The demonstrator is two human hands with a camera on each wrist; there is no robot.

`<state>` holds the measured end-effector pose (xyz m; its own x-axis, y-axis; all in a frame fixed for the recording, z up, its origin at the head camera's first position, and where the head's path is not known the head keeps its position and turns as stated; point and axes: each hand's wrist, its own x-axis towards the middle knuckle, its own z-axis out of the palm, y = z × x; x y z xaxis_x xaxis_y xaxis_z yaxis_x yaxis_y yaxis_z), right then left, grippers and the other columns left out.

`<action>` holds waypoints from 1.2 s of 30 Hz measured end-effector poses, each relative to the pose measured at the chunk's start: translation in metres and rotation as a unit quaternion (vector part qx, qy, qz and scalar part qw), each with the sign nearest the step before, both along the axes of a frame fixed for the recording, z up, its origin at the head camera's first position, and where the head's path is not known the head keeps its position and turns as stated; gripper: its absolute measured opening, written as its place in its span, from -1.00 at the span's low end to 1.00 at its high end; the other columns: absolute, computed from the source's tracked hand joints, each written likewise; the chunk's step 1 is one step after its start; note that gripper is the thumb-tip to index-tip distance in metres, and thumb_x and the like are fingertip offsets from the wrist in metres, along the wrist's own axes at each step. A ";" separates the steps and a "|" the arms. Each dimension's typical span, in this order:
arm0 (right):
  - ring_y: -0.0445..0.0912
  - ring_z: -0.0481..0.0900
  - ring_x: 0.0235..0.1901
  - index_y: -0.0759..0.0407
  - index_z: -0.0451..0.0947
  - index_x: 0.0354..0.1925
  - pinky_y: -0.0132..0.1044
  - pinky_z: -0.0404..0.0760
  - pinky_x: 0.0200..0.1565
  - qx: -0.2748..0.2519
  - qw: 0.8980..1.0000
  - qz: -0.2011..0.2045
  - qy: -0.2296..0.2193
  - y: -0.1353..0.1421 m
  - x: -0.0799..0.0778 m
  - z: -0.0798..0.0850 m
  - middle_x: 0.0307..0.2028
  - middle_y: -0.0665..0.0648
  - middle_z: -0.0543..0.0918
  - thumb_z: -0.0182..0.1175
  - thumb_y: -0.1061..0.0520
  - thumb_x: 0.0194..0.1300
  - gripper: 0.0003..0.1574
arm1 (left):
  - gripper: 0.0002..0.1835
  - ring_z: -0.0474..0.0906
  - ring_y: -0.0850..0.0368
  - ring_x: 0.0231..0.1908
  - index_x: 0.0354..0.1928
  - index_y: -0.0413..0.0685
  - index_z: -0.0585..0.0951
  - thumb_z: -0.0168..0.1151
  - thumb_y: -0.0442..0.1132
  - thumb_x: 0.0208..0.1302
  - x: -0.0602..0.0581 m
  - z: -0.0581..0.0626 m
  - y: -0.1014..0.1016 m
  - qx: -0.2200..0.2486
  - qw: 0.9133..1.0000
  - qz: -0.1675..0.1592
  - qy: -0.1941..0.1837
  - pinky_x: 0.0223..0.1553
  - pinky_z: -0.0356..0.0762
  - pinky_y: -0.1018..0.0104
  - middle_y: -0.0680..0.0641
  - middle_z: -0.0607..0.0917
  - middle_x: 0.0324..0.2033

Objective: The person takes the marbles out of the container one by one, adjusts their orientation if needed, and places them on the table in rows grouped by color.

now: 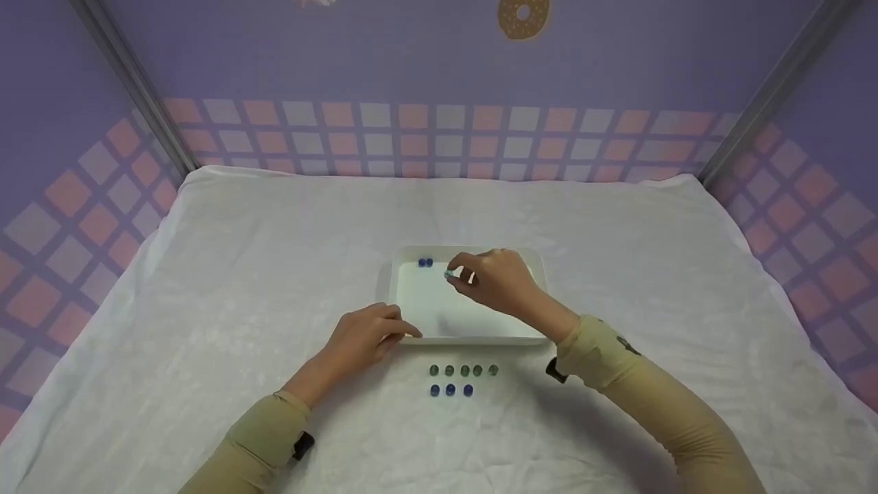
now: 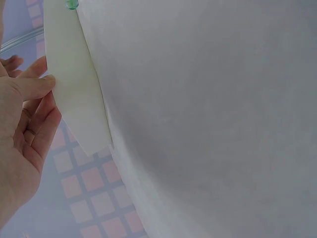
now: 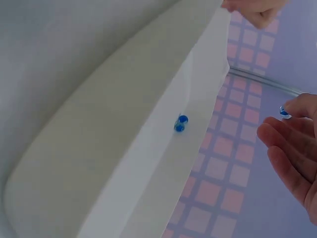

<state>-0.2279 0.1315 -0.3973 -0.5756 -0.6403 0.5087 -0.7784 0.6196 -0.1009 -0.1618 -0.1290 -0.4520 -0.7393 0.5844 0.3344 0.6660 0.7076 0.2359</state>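
A white tray lies on the white cloth. My left hand pinches its near left rim; in the left wrist view the thumb lies against the outer wall and fingers reach behind the rim. Above the tray, my right hand pinches a blue-and-clear glass marble between thumb and fingertips. Two blue marbles rest side by side inside the tray, at its far left corner. On the cloth before the tray stand a row of several green marbles and, nearer, three blue marbles.
The white cloth covers the whole table top. Purple walls with pink and white squares enclose it at the back and both sides, with grey metal posts in the corners.
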 end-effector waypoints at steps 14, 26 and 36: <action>-0.27 0.64 -0.65 0.04 0.69 -0.24 -0.44 0.56 -0.53 -0.044 0.998 0.021 -0.035 0.027 0.039 -0.018 -0.57 -0.02 0.76 0.34 0.04 0.28 -0.88 | -0.72 0.41 0.25 -0.46 -0.19 0.31 0.79 0.31 -0.34 0.28 0.002 -0.001 0.001 0.004 1.000 -0.001 0.011 -0.49 0.30 0.46 0.10 0.56 -0.47; -0.30 0.62 -0.63 0.02 0.70 -0.23 -0.48 0.55 -0.52 -0.040 0.997 0.027 -0.067 0.039 0.060 -0.039 -0.57 -0.04 0.75 0.36 0.05 0.26 -0.88 | -0.72 0.35 0.28 -0.47 -0.19 0.31 0.79 0.31 -0.34 0.28 0.002 -0.003 0.000 -0.004 1.000 0.001 0.020 -0.49 0.25 0.48 0.10 0.55 -0.48; -0.32 0.62 -0.62 0.03 0.70 -0.24 -0.56 0.52 -0.49 -0.033 0.992 0.041 -0.110 0.046 0.080 -0.052 -0.56 -0.06 0.74 0.36 0.03 0.27 -0.88 | -0.72 0.34 0.30 -0.48 -0.19 0.31 0.79 0.32 -0.34 0.28 0.002 0.000 0.001 -0.005 1.000 0.006 0.007 -0.49 0.27 0.49 0.12 0.56 -0.47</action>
